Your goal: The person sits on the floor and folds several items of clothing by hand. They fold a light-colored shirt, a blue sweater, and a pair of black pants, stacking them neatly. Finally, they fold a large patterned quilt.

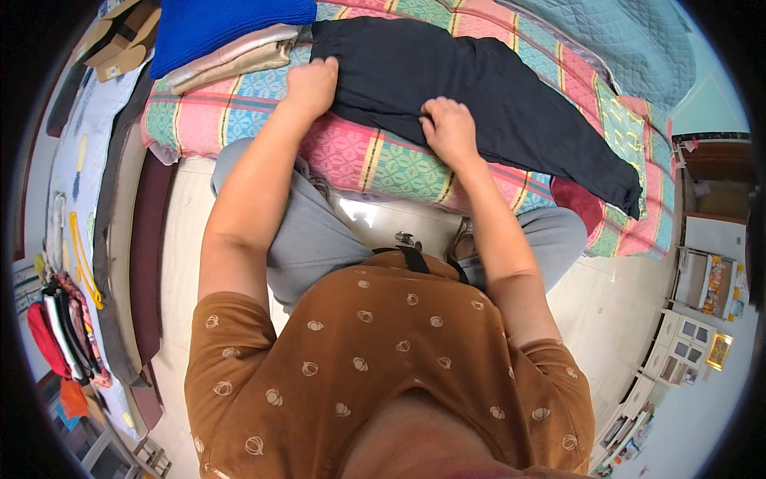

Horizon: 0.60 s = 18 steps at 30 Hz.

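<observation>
Your left hand (311, 84) and right hand (448, 128) — set apart — each pinch the near edge of black trousers (495, 88) spread across a striped, multicoloured bedspread (383, 160).

Bright, even daylight; fisheye-bent, dark-vignetted edges.

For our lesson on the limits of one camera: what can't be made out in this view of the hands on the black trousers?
- Head view: left hand fingers curl under, so its grip on the black trousers is hidden.
- Right hand: fingertips buried in cloth.
- Folded blue cloth: cut off by the top edge.
- Shelf items at the right rim: too small.
</observation>
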Each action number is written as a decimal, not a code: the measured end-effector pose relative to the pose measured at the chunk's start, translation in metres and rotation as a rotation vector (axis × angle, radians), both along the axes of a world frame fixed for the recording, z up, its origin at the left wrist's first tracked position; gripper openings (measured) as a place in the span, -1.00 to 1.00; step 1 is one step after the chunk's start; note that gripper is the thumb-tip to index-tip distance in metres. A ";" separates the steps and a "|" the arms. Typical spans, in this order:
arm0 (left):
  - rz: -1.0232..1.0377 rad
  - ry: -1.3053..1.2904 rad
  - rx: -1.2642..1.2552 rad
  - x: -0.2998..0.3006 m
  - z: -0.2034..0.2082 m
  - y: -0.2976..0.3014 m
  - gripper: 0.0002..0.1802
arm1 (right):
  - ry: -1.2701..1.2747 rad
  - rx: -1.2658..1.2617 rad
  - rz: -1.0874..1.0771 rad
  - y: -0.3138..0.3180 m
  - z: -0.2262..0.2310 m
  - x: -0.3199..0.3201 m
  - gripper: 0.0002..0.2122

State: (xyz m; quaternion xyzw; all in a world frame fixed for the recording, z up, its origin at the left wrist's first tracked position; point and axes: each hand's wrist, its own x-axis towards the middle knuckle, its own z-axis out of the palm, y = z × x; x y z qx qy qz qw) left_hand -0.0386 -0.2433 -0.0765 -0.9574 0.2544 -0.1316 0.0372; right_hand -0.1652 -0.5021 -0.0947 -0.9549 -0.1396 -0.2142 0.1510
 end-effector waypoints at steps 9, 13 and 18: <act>0.219 0.268 -0.059 -0.008 0.024 0.027 -0.66 | 0.018 0.055 -0.085 0.009 -0.012 -0.016 -0.78; 0.261 0.399 -0.078 -0.008 0.036 0.022 -0.67 | -0.015 0.067 -0.074 0.030 0.000 -0.009 -0.64; 0.241 0.382 -0.235 -0.007 0.033 0.017 -0.66 | -0.146 0.079 0.058 0.068 0.016 0.028 -0.50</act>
